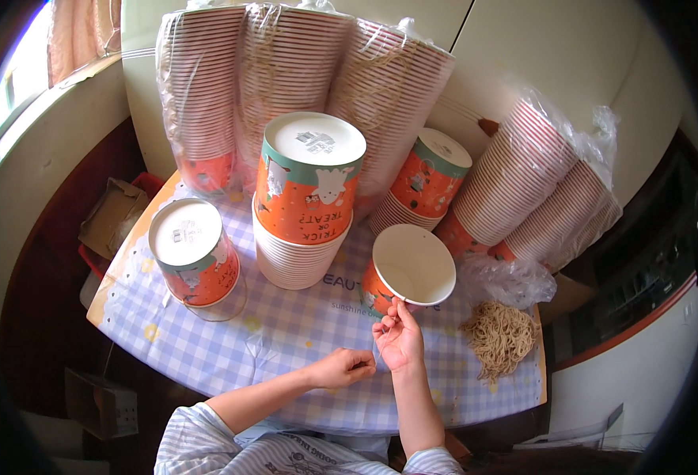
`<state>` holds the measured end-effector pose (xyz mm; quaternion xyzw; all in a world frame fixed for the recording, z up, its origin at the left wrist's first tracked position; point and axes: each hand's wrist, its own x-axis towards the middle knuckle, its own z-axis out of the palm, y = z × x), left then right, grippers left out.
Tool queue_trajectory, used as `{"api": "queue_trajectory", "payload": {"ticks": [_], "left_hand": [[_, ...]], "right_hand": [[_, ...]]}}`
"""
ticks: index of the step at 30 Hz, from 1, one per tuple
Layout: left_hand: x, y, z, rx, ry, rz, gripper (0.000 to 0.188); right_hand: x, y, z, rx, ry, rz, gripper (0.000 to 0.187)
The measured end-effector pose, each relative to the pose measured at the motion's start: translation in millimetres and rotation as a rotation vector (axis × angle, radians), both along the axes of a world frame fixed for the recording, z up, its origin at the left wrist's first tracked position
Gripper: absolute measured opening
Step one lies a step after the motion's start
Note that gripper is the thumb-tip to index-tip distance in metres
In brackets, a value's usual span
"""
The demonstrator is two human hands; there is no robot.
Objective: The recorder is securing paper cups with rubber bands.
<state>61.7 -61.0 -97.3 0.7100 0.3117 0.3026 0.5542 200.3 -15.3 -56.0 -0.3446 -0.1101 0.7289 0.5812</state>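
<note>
- The orange bucket is set right of the surface's middle, its mouth tilted toward the near edge; its rim is pinched by the right hand, whose grip is together there.
- The left hand is held near the right wrist; its grip is curled together, and whether anything is held inside cannot be told.
- A cord loop is seen at the inverted bucket near the left edge, so that one appears fitted; no full loop is made out on the pinched one.
- Much seems left unfitted: the central stack, the wrapped stacks along the far edge; loose cord is heaped by the right edge.
- Dark lettering is shown upside down on the central stack; small label marks are carried on white bases.
</note>
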Motion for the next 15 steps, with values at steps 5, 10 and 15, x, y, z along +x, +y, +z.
{"api": "queue_trajectory", "payload": {"ticks": [5, 10, 15], "left_hand": [[5, 0, -13, -0.099, 0.004, 0.158, 0.019], [2, 2, -7, -0.163, 0.06, 0.202, 0.025], [-9, 7, -6, -0.413, -0.278, -0.017, 0.021]], "right_hand": [[12, 3, -5, 0.05, 0.003, 0.058, 0.014], [26, -3, -18, 0.133, -0.129, 0.134, 0.015], [45, -3, -28, 0.233, -0.149, 0.091, 0.016]]}}
